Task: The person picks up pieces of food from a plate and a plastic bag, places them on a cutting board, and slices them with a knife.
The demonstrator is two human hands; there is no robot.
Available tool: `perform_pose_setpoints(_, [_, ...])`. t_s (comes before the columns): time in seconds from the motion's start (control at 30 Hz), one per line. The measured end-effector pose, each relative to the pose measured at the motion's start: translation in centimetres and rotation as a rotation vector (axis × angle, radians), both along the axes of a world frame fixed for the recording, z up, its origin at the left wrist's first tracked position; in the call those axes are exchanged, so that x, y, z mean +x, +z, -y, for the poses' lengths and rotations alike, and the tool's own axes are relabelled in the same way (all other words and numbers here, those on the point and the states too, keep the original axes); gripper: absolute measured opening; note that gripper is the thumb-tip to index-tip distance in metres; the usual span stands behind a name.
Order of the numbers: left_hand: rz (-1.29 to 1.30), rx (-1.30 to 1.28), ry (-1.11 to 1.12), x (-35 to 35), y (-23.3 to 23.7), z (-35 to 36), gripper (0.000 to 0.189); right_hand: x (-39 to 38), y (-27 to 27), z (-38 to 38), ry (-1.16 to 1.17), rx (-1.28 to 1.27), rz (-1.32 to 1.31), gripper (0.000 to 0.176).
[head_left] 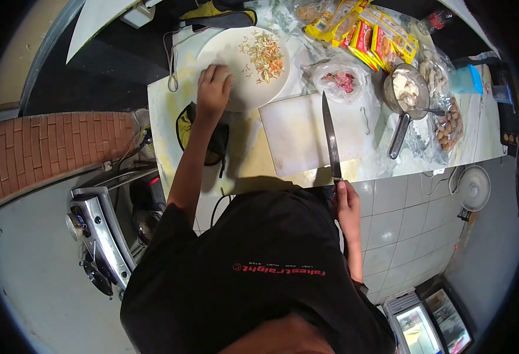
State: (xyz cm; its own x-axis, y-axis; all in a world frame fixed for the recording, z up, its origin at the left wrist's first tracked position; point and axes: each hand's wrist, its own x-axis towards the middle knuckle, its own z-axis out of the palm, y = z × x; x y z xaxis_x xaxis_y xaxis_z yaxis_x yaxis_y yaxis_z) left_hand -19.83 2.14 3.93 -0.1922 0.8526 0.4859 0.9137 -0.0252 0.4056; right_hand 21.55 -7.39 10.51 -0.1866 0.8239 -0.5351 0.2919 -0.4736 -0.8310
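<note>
My right hand (347,203) is wrapped round the handle of a long kitchen knife (331,135). Its blade points away from me, across the right part of a white cutting board (295,138). Over the left side of a large white plate (247,97) is my left hand (213,88), its fingers curled together; whatever they hold, if anything, is hidden. Finely chopped pale green and orange pieces (265,56) lie in a loose heap on the plate, right of that hand.
Behind the board, a clear plastic bag (342,79) holds reddish pieces. To the right stand a saucepan (406,91) with white contents and a bag of round brown items (448,127). Yellow and red packets (371,38) lie at the back; a black-and-yellow pouch (215,144) lies by my left forearm.
</note>
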Motion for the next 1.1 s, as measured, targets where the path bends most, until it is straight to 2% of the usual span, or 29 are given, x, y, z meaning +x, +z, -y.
perform_pose_setpoints(0.23, [0.064, -0.075, -0.058, 1.5, -0.2, -7.5, 0.014, 0.5, -0.1, -0.3, -0.003, -0.021, 0.018, 0.041])
perform_pose_setpoints(0.37, [-0.007, -0.192, -0.034, 1.2, -0.8, -8.7, 0.014, 0.6, -0.4, -0.5, -0.03, -0.012, -0.006, 0.041])
perform_pose_setpoints(0.7, [0.0, -0.187, -0.056, -0.3, -2.2, -10.0, 0.012, 0.1, -0.3, -0.5, -0.044, -0.023, -0.005, 0.041])
perform_pose_setpoints(0.77, [0.174, -0.154, -0.134, -1.2, -2.7, -10.4, 0.01, 0.2, -0.4, -0.6, -0.058, -0.057, -0.03, 0.041])
perform_pose_setpoints(0.9, [0.348, -0.215, -0.125, -1.4, -0.1, -9.7, 0.009, 0.3, -0.9, -0.7, -0.034, 0.031, -0.031, 0.039])
perform_pose_setpoints(1.0, [0.374, -0.345, -0.074, -1.8, 1.0, -9.4, 0.014, 0.2, -1.0, -0.8, -0.021, 0.028, -0.036, 0.04])
perform_pose_setpoints(1.07, [0.579, -0.362, -0.13, -2.3, 0.7, -9.7, 0.021, 0.0, -0.8, -0.9, -0.014, 0.032, -0.042, 0.04])
perform_pose_setpoints(1.1, [0.577, -0.36, -0.13, -2.6, 0.7, -9.8, 0.021, -0.1, -0.5, -0.9, -0.014, 0.018, -0.033, 0.04])
